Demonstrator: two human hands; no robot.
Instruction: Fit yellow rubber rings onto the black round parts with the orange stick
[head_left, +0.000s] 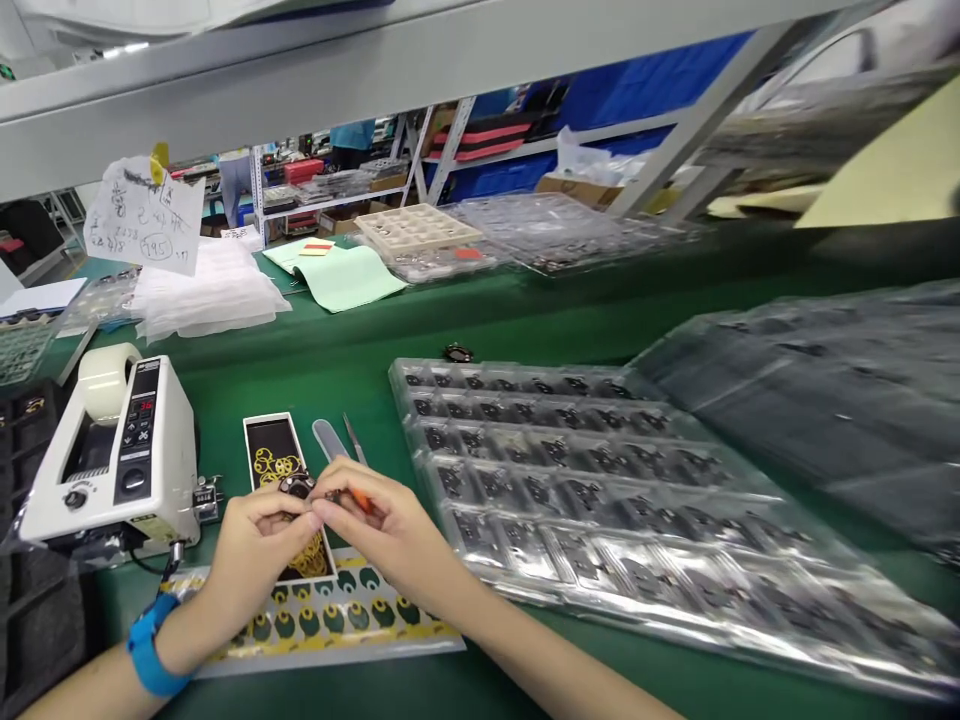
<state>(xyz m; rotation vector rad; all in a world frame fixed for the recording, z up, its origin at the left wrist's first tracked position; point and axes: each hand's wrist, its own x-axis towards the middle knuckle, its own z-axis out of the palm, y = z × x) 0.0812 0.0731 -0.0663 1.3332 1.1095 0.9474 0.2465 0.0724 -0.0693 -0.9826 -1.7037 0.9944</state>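
Two bare hands met over a white box [268,418], fingertips together: the left hand [259,535] pinched a small dark part [297,486] near the box's right edge, and the right hand [379,512] curled round an orange item [361,499], its thumb and forefinger against the left fingertips. Whether those gripped the part too, I could not tell. Bringing both hands together probably steadied so small a piece. Yellow rings [307,560] lay heaped in the box, seemingly for easy picking. Tweezers [355,440] and a grey flat tool [328,438] rested off its far right corner, likely for quick reach. A sticker sheet [337,652] spread at the box's near end. Toward the tabletop's left edge stood a tape dispenser [171,450]; rightward, a clear tray [517,588] separated dark pieces into pockets, presumably against rubbing, with one loose piece [457,353] beyond its far edge.
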